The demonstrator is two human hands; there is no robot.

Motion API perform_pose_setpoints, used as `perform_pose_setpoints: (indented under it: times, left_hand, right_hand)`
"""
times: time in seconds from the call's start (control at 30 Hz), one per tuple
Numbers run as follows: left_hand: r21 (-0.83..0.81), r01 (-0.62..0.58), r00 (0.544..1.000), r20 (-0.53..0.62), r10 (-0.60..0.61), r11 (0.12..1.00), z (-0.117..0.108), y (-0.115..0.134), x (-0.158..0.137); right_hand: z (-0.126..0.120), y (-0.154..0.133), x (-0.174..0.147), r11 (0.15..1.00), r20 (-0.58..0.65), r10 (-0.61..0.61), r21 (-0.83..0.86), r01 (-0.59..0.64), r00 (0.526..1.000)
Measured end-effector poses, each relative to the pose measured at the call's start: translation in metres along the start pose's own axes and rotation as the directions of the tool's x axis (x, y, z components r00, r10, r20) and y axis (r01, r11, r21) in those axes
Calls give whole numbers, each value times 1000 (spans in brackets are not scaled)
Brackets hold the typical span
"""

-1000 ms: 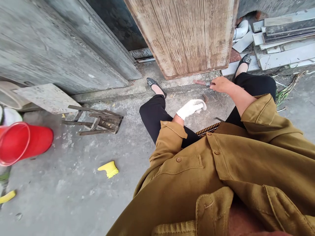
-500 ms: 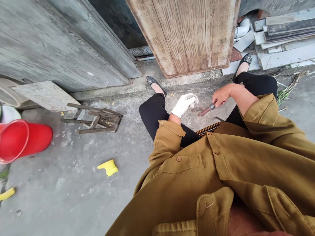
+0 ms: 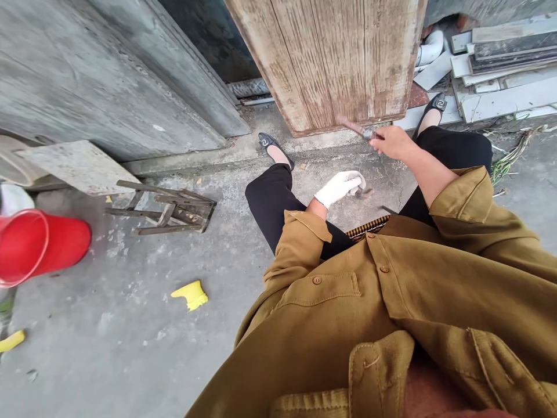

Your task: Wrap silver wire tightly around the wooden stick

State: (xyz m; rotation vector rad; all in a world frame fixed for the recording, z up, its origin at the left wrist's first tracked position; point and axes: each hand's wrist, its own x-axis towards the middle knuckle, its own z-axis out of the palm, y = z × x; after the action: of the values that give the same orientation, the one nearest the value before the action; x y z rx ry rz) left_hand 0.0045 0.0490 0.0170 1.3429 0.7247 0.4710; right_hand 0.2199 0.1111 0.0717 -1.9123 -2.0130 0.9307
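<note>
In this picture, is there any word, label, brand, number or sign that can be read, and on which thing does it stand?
No readable words or numbers.
Black shoes: a pale round emblem on each toe, too small to read.
Red bucket, wooden door, yellow scrap, white glove on the left hand and the tool in the right hand: no text visible.

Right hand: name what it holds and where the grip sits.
The right hand holds a reddish-brown tool handle with a metal band, raised before the wooden door; the grip is at the banded end, hiding the working end.
</note>
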Motion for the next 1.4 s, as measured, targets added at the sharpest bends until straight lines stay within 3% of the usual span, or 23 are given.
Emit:
perform_pose_setpoints:
  times: [0.07, 0.13, 0.17, 0.23, 0.3, 0.33, 0.4, 0.43, 0.47, 0.57, 0.63, 0.77, 0.83, 0.9, 1.0, 1.07, 1.1, 1.13, 1.2, 1.27, 1.3, 1.37, 1.4]
  left_hand:
    - [7, 9, 1000, 13, -9, 1000, 2, 5, -1]
    - [28, 22, 1000, -8, -22, 999, 2, 8, -4]
    - [38, 28, 999, -28, -27, 999, 1, 9, -5]
    - [46, 42, 997, -68, -39, 998, -2, 11, -8]
    - [32, 52, 995, -91, -49, 998, -5, 11, -9]
    - [20, 53, 995, -89, -51, 998, -7, 11, -9]
    - [4, 40, 995, -95, -39, 999, -12, 10, -8]
    - [-7, 25, 992, -122, -26, 1000, -14, 8, -8]
    - [-27, 6, 986, -168, -11, 1000, -15, 7, -7]
    - [-109, -49, 952, -305, 13, 993, -17, 4, -4]
    - [-130, -48, 948, -318, 5, 990, -15, 4, -3]
    - [-120, 41, 965, -252, -70, 992, -3, 7, -3]
    - [-107, 81, 972, -210, -102, 991, 3, 7, -3]
    - [-68, 84, 986, -136, -92, 994, 6, 7, -3]
    - [-14, 41, 999, -26, -41, 999, 5, 5, -3]
    - [13, -3, 1000, -12, 4, 1000, 1, 4, -4]
    - [21, -18, 1000, -23, 19, 1000, -1, 4, -5]
    - [23, -27, 999, -36, 28, 999, -3, 3, -5]
    - [1, -25, 997, -68, 25, 1000, -7, 2, -6]
    - [-28, -34, 995, -97, 31, 999, -10, 0, -6]
    - [-34, -50, 992, -114, 45, 998, -11, -1, -6]
    - [-31, -67, 986, -155, 61, 997, -13, -5, -3]
    - [-34, -59, 983, -175, 53, 998, -13, -7, -2]
  right_hand:
    - [6, 0, 0, 947, 120, 18, -320, 22, 993]
    - [13, 0, -3, 864, 356, 72, -489, 120, 932]
    - [15, 0, -5, 851, 504, 114, -495, 178, 856]
    - [18, 1, -10, 879, 743, 160, -407, 248, 650]
    - [16, 3, -14, 930, 870, 113, -263, 258, 480]
    - [14, 2, -16, 947, 902, 59, -186, 262, 428]
    - [6, -1, -19, 960, 921, -94, -17, 278, 379]
    - [2, -3, -21, 958, 900, -183, 72, 279, 396]
    - [-3, -6, -22, 950, 847, -265, 148, 275, 460]
    - [-11, -15, -23, 920, 513, -384, 284, 271, 767]
    - [-12, -17, -22, 893, 290, -390, 353, 281, 874]
    - [-8, -15, -17, 828, 4, -355, 466, 312, 935]
    - [-7, -11, -13, 846, -91, -282, 445, 293, 955]
    - [-6, -6, -7, 922, -131, -184, 320, 217, 974]
    - [-3, 4, 2, 991, -71, -42, -131, 33, 997]
    - [1, 10, 4, 904, 110, 46, -428, 6, 993]
    - [2, 12, 4, 862, 254, 96, -505, 47, 962]
    - [3, 15, 2, 846, 412, 145, -524, 103, 900]
    - [4, 17, -3, 881, 685, 184, -432, 190, 705]
    - [0, 15, -11, 939, 840, 104, -259, 225, 532]
    - [-2, 12, -15, 958, 873, 29, -163, 237, 486]
    - [-8, 4, -21, 961, 858, -159, 21, 277, 488]
    - [-10, -1, -23, 948, 804, -251, 92, 304, 540]
